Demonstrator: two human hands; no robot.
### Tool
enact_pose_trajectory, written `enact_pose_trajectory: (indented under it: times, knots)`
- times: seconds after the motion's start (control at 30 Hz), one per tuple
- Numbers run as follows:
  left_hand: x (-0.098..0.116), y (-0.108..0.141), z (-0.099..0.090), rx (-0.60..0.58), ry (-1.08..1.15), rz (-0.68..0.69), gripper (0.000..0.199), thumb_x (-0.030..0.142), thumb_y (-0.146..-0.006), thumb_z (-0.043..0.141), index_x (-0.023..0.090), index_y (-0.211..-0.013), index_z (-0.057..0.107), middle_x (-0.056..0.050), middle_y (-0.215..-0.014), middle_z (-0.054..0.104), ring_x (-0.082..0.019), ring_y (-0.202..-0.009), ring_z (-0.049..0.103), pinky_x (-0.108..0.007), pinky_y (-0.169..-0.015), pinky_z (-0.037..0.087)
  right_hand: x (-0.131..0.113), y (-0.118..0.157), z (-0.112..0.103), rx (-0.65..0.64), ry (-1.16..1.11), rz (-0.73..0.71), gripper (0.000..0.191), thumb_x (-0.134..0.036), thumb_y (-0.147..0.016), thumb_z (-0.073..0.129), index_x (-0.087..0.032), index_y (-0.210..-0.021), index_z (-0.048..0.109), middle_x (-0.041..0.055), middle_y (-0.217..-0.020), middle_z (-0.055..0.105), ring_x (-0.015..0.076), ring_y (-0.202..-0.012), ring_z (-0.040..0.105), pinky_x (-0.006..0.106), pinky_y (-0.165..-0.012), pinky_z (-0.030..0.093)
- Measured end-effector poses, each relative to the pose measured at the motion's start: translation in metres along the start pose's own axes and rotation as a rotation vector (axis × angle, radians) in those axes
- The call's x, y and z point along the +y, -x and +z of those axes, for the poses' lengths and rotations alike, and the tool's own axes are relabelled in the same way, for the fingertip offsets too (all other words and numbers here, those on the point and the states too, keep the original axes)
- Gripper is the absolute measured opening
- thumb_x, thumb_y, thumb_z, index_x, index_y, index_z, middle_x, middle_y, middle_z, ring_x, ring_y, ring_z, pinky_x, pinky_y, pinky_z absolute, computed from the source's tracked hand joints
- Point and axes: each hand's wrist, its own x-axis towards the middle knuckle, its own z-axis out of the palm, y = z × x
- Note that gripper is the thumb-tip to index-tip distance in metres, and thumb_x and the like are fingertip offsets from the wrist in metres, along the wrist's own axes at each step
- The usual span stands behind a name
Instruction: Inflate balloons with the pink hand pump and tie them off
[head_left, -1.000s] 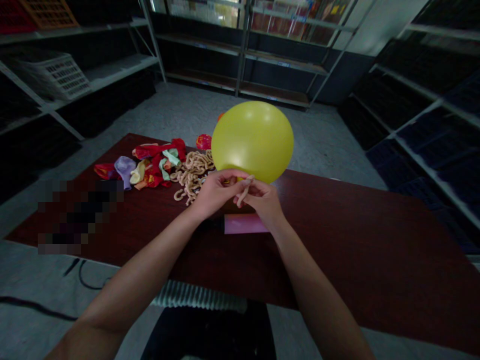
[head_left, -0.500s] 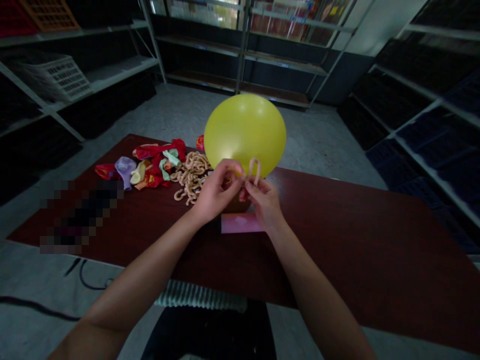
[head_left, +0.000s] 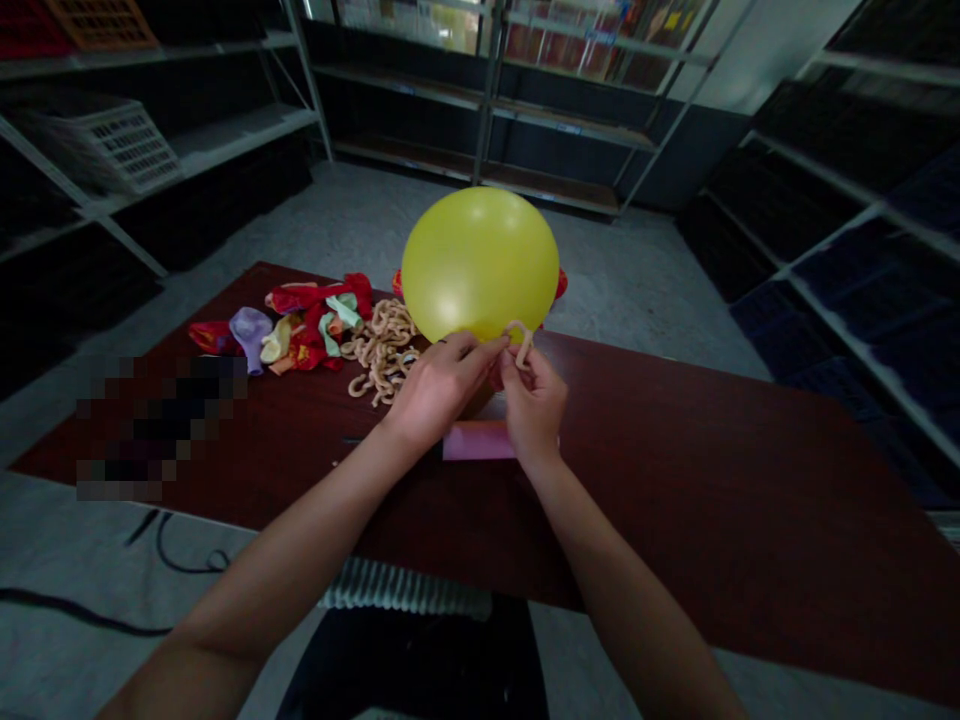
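A large inflated yellow balloon stands above the table just beyond both hands. My left hand is closed at its lower end, fingertips pressed together around the neck, which is mostly hidden. Between the thumb and fingers of my right hand is a short beige cord, bent into a curve that pokes up in front of the balloon. Both sets of fingertips meet. Below them a pink cylinder lies on the table, partly covered by my right hand.
On the dark red table, left of my hands, lie a heap of curled beige cords and a pile of uninflated coloured balloons. Red objects show behind the yellow balloon. Shelves stand around; a white basket rests on the left one.
The yellow balloon has shifted slightly left. My left fingers have moved right over the balloon's neck, and the beige cord has tipped over and lowered in my right hand.
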Motion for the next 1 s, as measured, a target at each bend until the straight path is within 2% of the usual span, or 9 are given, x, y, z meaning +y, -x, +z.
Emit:
enact_pose_trajectory:
  times: [0.1, 0.23, 0.37, 0.6, 0.8, 1.0]
  knots:
    - [0.003, 0.001, -0.003, 0.028, -0.063, 0.007, 0.026, 0.020, -0.109, 0.047, 0.014, -0.120, 0.069, -0.008, -0.089, 0.062, -0.018, -0.075, 0.061, -0.028, -0.068, 0.054, -0.001, 0.002, 0.000, 0.017, 0.088, -0.051, 0.020, -0.042, -0.090, 0.064, -0.023, -0.084, 0.065, -0.0040, -0.070, 0.063, 0.0111, -0.061, 0.061, 0.025, -0.059, 0.051]
    - [0.005, 0.000, -0.003, 0.058, -0.056, -0.034, 0.020, 0.020, -0.108, 0.051, 0.009, -0.111, 0.068, -0.011, -0.093, 0.066, -0.021, -0.082, 0.064, -0.032, -0.076, 0.055, 0.000, 0.001, -0.002, 0.018, 0.150, -0.078, 0.023, -0.046, -0.091, 0.065, -0.023, -0.091, 0.067, -0.0013, -0.078, 0.068, 0.0129, -0.068, 0.065, 0.027, -0.065, 0.055]
    - [0.005, -0.003, -0.001, 0.016, -0.052, -0.082, 0.017, 0.020, -0.108, 0.052, 0.010, -0.102, 0.064, -0.011, -0.093, 0.067, -0.022, -0.084, 0.066, -0.033, -0.076, 0.055, 0.001, -0.001, -0.006, -0.016, 0.225, -0.128, 0.021, -0.043, -0.092, 0.064, -0.024, -0.096, 0.070, 0.0008, -0.089, 0.075, 0.0152, -0.076, 0.071, 0.030, -0.072, 0.058]
    - [0.001, -0.003, 0.006, 0.025, 0.018, -0.148, 0.008, 0.016, -0.107, 0.051, 0.013, -0.101, 0.057, -0.010, -0.095, 0.065, -0.021, -0.086, 0.064, -0.033, -0.077, 0.053, -0.006, -0.008, -0.015, -0.059, 0.490, -0.389, 0.016, -0.033, -0.098, 0.059, -0.023, -0.092, 0.071, 0.0022, -0.086, 0.077, 0.0157, -0.077, 0.072, 0.029, -0.073, 0.056]
    - [-0.002, -0.002, 0.011, 0.033, 0.197, -0.300, 0.007, 0.012, -0.103, 0.058, 0.017, -0.099, 0.054, -0.007, -0.095, 0.066, -0.021, -0.090, 0.064, -0.032, -0.081, 0.051, 0.000, -0.014, -0.022, -0.107, 0.695, -0.621, 0.015, -0.027, -0.098, 0.057, -0.021, -0.091, 0.068, 0.0030, -0.080, 0.074, 0.0164, -0.073, 0.069, 0.029, -0.069, 0.051]
    - [-0.002, -0.002, 0.011, -0.016, 0.241, -0.317, 0.007, 0.014, -0.105, 0.052, 0.017, -0.099, 0.052, -0.008, -0.095, 0.065, -0.021, -0.091, 0.062, -0.034, -0.081, 0.050, 0.002, -0.018, -0.027, -0.157, 0.824, -0.781, 0.018, -0.023, -0.100, 0.052, -0.020, -0.092, 0.068, 0.0045, -0.079, 0.072, 0.0167, -0.072, 0.067, 0.029, -0.068, 0.047]
